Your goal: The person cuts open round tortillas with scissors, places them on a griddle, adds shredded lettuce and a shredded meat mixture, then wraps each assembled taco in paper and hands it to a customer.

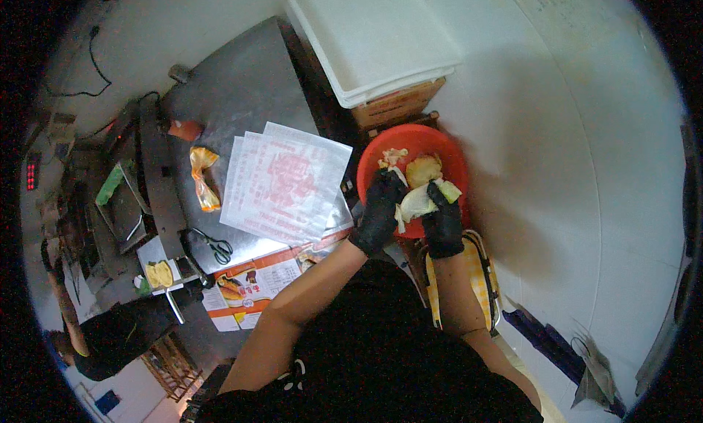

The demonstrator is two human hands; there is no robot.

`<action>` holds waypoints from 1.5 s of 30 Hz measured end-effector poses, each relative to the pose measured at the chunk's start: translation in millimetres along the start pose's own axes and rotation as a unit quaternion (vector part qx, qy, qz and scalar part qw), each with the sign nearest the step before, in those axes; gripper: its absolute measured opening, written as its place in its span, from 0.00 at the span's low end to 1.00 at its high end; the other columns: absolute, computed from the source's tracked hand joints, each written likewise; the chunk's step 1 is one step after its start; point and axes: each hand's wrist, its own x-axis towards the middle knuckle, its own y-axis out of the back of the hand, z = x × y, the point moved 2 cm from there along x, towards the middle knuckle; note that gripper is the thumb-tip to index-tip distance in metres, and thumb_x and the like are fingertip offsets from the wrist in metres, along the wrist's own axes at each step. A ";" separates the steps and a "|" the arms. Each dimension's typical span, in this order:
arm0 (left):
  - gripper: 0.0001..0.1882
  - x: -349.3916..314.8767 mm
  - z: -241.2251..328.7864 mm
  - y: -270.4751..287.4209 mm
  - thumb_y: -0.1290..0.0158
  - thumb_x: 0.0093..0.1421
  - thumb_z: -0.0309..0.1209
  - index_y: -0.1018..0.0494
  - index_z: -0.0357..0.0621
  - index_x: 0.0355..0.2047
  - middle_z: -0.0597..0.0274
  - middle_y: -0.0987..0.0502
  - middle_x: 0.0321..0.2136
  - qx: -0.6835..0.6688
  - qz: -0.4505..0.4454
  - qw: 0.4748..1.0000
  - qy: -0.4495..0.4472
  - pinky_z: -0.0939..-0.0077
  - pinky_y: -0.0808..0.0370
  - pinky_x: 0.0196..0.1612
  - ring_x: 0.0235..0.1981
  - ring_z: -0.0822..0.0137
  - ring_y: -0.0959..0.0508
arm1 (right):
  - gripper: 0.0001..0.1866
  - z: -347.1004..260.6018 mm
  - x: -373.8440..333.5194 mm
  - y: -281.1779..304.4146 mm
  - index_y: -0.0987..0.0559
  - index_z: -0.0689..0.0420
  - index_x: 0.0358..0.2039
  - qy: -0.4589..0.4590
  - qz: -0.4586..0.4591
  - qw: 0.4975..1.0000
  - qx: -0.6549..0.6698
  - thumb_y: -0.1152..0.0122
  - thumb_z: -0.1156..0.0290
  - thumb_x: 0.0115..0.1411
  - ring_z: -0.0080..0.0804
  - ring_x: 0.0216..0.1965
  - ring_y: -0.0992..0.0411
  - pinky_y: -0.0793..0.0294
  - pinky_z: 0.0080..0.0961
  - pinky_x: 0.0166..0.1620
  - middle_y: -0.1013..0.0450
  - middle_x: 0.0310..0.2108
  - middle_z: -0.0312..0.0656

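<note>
Pale leaf (417, 204) slants toward upper right

Left hand (381, 207), near centre toward 3 o'clock: fingertips lost among pale scraps; grip unclear.
Right hand (443, 222), toward 4 o'clock: fingers partly hidden behind the pale-green piece (419, 202), whose kind cannot be told.
Round yellowish piece (422, 170), toward 2 o'clock: lower edge covered by the pale-green piece.
Red bowl (455, 148), toward 2 o'clock: its own 6 o'clock rim hidden by the right hand.
White tub (381, 42), 12 o'clock: cut off by the top edge.
Yellow checked item (483, 276), 4 o'clock: partly behind the right forearm.
Co-worker (110, 342), 8 o'clock: dim, blurred.
Red display (31, 172), 9 o'clock: too small to read.
</note>
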 end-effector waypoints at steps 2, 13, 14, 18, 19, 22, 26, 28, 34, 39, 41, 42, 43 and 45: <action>0.12 6.0 -18.4 5.6 0.60 0.63 0.38 0.33 0.45 0.31 0.66 0.31 0.25 -0.102 0.011 0.993 0.062 0.77 0.32 0.34 0.28 0.72 0.30 | 0.12 0.9 4.1 5.0 0.30 0.54 0.40 0.017 0.030 0.998 0.042 0.43 0.72 0.55 0.28 0.38 0.31 0.29 0.26 0.41 0.31 0.36 0.36; 0.16 46.3 -75.7 23.0 0.61 0.63 0.40 0.32 0.41 0.38 0.58 0.29 0.33 0.047 0.003 0.999 0.025 0.74 0.32 0.39 0.35 0.67 0.29 | 0.13 -15.8 31.9 65.3 0.30 0.57 0.42 0.067 0.043 0.992 0.093 0.44 0.70 0.55 0.32 0.43 0.34 0.33 0.30 0.48 0.33 0.41 0.41; 0.17 46.7 -72.3 18.5 0.60 0.63 0.40 0.32 0.39 0.42 0.56 0.28 0.38 0.125 -0.022 0.992 -0.019 0.73 0.31 0.43 0.40 0.66 0.28 | 0.14 -10.3 39.8 75.2 0.31 0.57 0.42 0.078 0.016 0.995 0.063 0.45 0.72 0.55 0.31 0.44 0.34 0.33 0.30 0.49 0.33 0.42 0.42; 0.20 48.3 -100.3 27.9 0.57 0.61 0.34 0.38 0.39 0.52 0.60 0.31 0.46 0.175 -0.070 0.981 -0.035 0.75 0.35 0.49 0.47 0.67 0.32 | 0.16 -2.6 45.3 85.0 0.31 0.58 0.46 0.052 0.015 0.996 0.072 0.47 0.75 0.56 0.31 0.46 0.35 0.34 0.29 0.50 0.33 0.44 0.42; 0.20 47.6 -98.1 19.1 0.56 0.61 0.34 0.37 0.39 0.51 0.61 0.30 0.45 0.137 -0.119 0.983 -0.027 0.76 0.35 0.48 0.46 0.68 0.32 | 0.15 4.7 52.9 96.6 0.31 0.58 0.45 0.064 0.022 0.997 0.030 0.46 0.72 0.56 0.33 0.45 0.34 0.33 0.30 0.49 0.32 0.43 0.42; 0.18 39.5 -77.5 -3.5 0.55 0.60 0.32 0.35 0.40 0.50 0.63 0.29 0.41 0.058 -0.229 0.972 0.011 0.78 0.33 0.44 0.41 0.71 0.31 | 0.15 25.1 75.5 115.5 0.30 0.56 0.43 0.080 0.024 0.996 -0.036 0.46 0.66 0.56 0.36 0.44 0.32 0.30 0.33 0.48 0.30 0.41 0.43; 0.14 35.9 -80.5 -0.7 0.56 0.61 0.31 0.32 0.41 0.46 0.66 0.28 0.35 0.121 -0.275 0.953 0.022 0.80 0.32 0.37 0.33 0.74 0.30 | 0.15 10.7 78.8 101.6 0.30 0.57 0.43 -0.018 0.046 0.994 0.099 0.46 0.67 0.56 0.36 0.44 0.32 0.31 0.31 0.48 0.30 0.41 0.42; 0.12 35.1 -84.6 2.5 0.56 0.60 0.31 0.31 0.41 0.42 0.66 0.28 0.32 0.136 -0.254 0.957 0.011 0.80 0.32 0.35 0.31 0.75 0.30 | 0.15 6.3 78.2 101.5 0.30 0.58 0.43 0.012 0.052 0.997 0.050 0.46 0.68 0.56 0.35 0.44 0.32 0.31 0.30 0.48 0.30 0.41 0.42; 0.11 26.9 -54.5 -13.3 0.52 0.59 0.33 0.29 0.39 0.37 0.65 0.27 0.30 0.089 -0.170 0.978 0.077 0.80 0.32 0.34 0.30 0.74 0.30 | 0.15 5.7 65.4 100.5 0.29 0.60 0.42 0.246 -0.043 0.924 -0.290 0.45 0.71 0.54 0.33 0.43 0.32 0.32 0.29 0.48 0.31 0.40 0.42; 0.15 17.9 -7.8 -13.5 0.51 0.58 0.35 0.30 0.37 0.40 0.59 0.25 0.34 0.121 -0.156 0.975 0.104 0.75 0.31 0.42 0.37 0.68 0.27 | 0.17 -23.6 28.5 48.5 0.30 0.63 0.43 0.028 -0.081 0.992 -0.095 0.45 0.72 0.53 0.35 0.44 0.31 0.31 0.30 0.46 0.31 0.41 0.44; 0.14 8.6 13.4 -13.9 0.50 0.57 0.34 0.30 0.37 0.40 0.58 0.25 0.34 0.100 -0.129 0.982 0.094 0.75 0.31 0.42 0.37 0.67 0.26 | 0.17 -30.0 19.5 52.0 0.30 0.63 0.43 0.005 -0.106 0.988 -0.116 0.45 0.72 0.52 0.36 0.44 0.31 0.30 0.31 0.46 0.30 0.41 0.45; 0.14 5.1 19.8 -11.8 0.50 0.57 0.34 0.29 0.37 0.39 0.58 0.25 0.34 0.089 -0.115 0.985 0.088 0.75 0.31 0.42 0.37 0.67 0.26 | 0.18 -26.7 20.7 59.6 0.31 0.63 0.44 -0.010 -0.110 0.989 -0.098 0.45 0.71 0.52 0.36 0.44 0.31 0.30 0.30 0.46 0.30 0.41 0.46; 0.14 5.2 20.9 -6.5 0.49 0.56 0.33 0.29 0.37 0.39 0.57 0.25 0.35 0.107 -0.112 0.985 0.077 0.75 0.31 0.42 0.37 0.67 0.26 | 0.19 -27.2 20.0 59.4 0.31 0.63 0.44 -0.023 -0.116 0.990 -0.081 0.45 0.71 0.52 0.36 0.44 0.31 0.30 0.30 0.46 0.30 0.41 0.46; 0.14 2.8 26.3 1.2 0.49 0.56 0.32 0.30 0.37 0.41 0.60 0.25 0.36 0.134 -0.128 0.981 0.055 0.77 0.30 0.42 0.37 0.70 0.26 | 0.19 -31.3 17.5 56.7 0.30 0.62 0.44 -0.053 -0.139 0.984 -0.098 0.44 0.71 0.51 0.36 0.43 0.30 0.30 0.30 0.46 0.30 0.41 0.45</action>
